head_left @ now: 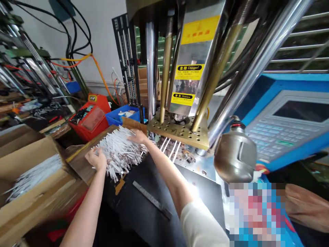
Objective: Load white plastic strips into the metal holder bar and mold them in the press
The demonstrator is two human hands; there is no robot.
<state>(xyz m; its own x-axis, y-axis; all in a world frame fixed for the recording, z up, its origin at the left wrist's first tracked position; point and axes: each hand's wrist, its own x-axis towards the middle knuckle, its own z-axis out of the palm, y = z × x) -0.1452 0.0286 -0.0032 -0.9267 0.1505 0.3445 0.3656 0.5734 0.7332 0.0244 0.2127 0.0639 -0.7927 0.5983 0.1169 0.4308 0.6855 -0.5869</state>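
Observation:
A large loose heap of thin white strips (pixel 119 147) lies between my two hands, over the near edge of a cardboard box. My left hand (pixel 97 158) is closed around the heap's left side, its fingers curled in among the strips. At the back right of the heap, my right hand (pixel 138 136) presses in from above, its fingertips partly hidden in the strips. Just below the heap, a steel ruler (pixel 151 199) lies slanted on the black work surface (pixel 190 195). Several more white strips (pixel 171 148) lie side by side under the brass press plate (pixel 180 132).
To the left stands an open cardboard box (pixel 28 168) of white strips. Behind are a red bin (pixel 89 116) and a blue bin (pixel 113 118). The press's steel columns (pixel 151 65), a metal lamp-like housing (pixel 235 156) and a blue control panel (pixel 290 120) rise at the right.

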